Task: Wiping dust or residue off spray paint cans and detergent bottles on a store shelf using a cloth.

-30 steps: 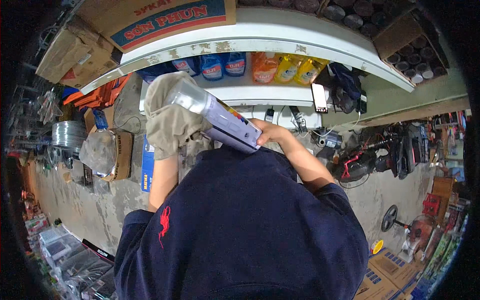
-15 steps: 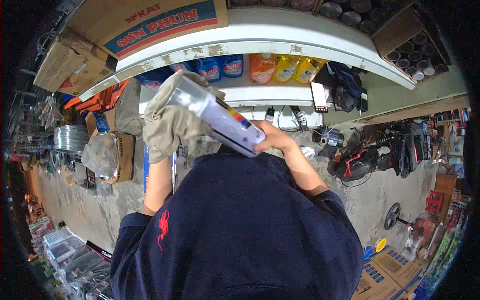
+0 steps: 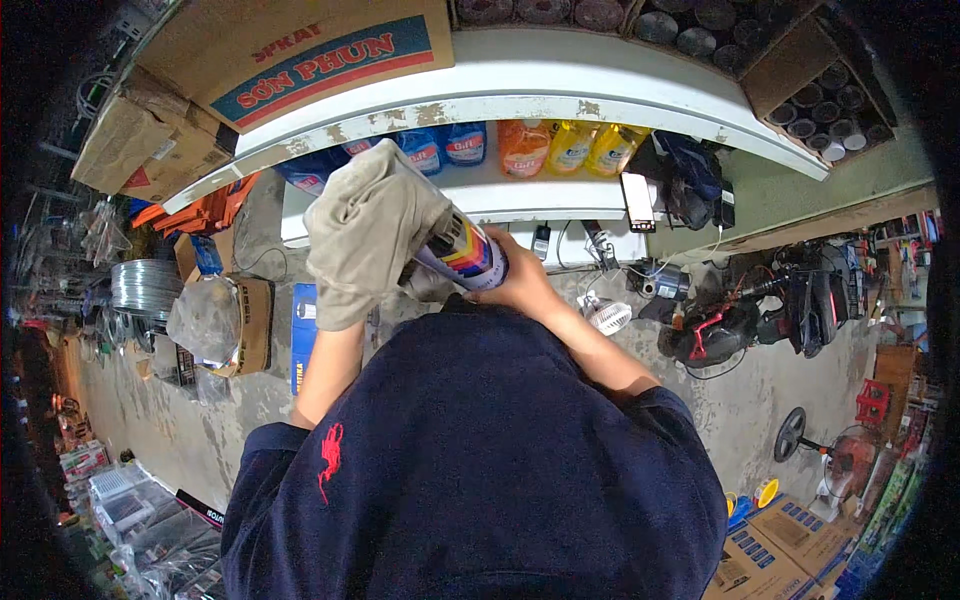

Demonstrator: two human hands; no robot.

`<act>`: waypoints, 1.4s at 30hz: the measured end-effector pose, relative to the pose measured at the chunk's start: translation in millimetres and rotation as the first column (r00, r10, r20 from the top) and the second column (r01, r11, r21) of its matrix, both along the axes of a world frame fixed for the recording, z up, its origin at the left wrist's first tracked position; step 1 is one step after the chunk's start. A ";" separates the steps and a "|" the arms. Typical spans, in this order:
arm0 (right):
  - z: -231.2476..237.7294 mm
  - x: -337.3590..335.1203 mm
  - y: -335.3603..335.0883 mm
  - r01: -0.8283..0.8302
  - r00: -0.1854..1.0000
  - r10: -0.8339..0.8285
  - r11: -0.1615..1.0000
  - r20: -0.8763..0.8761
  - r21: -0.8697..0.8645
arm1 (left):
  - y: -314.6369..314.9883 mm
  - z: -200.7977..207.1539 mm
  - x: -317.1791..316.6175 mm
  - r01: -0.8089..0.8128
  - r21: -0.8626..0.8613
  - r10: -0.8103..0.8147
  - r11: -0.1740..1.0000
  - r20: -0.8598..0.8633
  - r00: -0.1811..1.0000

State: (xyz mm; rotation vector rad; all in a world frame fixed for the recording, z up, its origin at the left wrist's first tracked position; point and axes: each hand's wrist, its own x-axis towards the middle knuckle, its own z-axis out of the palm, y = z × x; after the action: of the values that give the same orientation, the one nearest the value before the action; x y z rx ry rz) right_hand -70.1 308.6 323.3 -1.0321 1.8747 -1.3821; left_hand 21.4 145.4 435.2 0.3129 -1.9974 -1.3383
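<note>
Right hand [image 3: 517, 278] is gripping the lower end of a spray can [image 3: 468, 255], its fingers wrapping around the can. That can, banded in yellow, red and blue, is lying tilted just off the view's centre toward twelve o'clock, its upper end pointing to ten and disappearing into a crumpled beige cloth [image 3: 365, 235]. The left forearm [image 3: 330, 365] is ending beneath the cloth, which is hiding the left hand, so I cannot tell how its fingers are closing.

On the lower shelf [image 3: 470, 192], blue bottles [image 3: 465, 145] are standing toward twelve, an orange bottle [image 3: 523, 150] just past it, and two yellow bottles [image 3: 570, 150] toward one. Above, on the upper shelf [image 3: 560, 65], a printed carton [image 3: 330, 65] is sitting at eleven, its contents hidden. At two, an open cardboard box [image 3: 800, 62] is holding upright cylinders [image 3: 850, 97] packed in rows, their round ends facing up. At nine, a floor-level cardboard box [image 3: 257, 325] is standing with a clear plastic bag [image 3: 205, 318] bulging against it.
</note>
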 end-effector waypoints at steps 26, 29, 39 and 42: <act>31.5 -14.3 15.5 -0.145 0.965 0.123 0.986 -0.233 -0.084 | -3.4 -11.5 5.5 -0.115 -0.345 0.183 0.932 0.174 0.968; 35.5 -3.5 14.9 -0.007 0.887 -0.015 0.999 -0.462 -0.046 | 0.8 -22.4 16.5 0.151 -0.382 0.094 0.912 0.552 0.828; 65.6 0.3 8.8 0.062 0.933 -0.081 0.996 -0.349 -0.066 | 19.8 -7.9 -14.0 0.445 0.432 -0.258 0.784 -0.425 0.868; 52.6 0.3 14.1 -0.031 0.945 0.008 0.997 -0.327 -0.065 | -3.6 4.8 -15.4 -0.003 -0.312 -0.020 0.950 -0.070 0.997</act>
State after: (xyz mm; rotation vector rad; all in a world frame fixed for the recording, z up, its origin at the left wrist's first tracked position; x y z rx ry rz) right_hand -69.8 322.7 375.9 -1.3820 2.0534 -1.3368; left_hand 6.0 141.9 440.0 0.1063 -2.1099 -1.0005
